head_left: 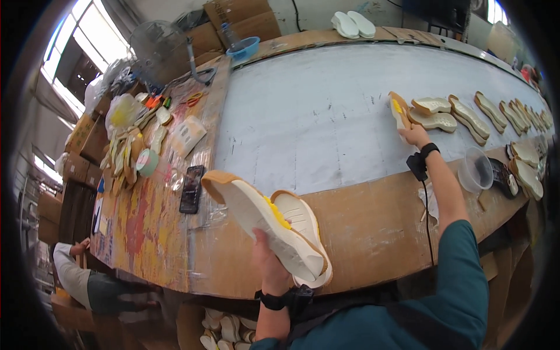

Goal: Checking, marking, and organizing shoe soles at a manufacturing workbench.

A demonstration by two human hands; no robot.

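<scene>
My left hand [270, 263] grips a shoe sole [251, 211], cream with a tan rim and a yellow patch along its side, held tilted over the near edge of the bench. Partly behind it is a second cream sole [296, 214] with a grooved inside; whether my hand touches this one I cannot tell. Stretched out to the right, my right hand [416, 136] is closed on another tan-rimmed sole [398, 108] with a yellow patch. Beside that sole lies a pair of cream soles [433, 120] on the white work surface [303, 116].
More sole pairs [470, 118] line up toward the far right. Near them stands a clear plastic tub [475, 170]. On the left side table [151, 233] are a phone [192, 189], tape [147, 162] and piled soles [123, 160]. Below the bench, a box holds soles [230, 328]. Another person [79, 274] is at lower left.
</scene>
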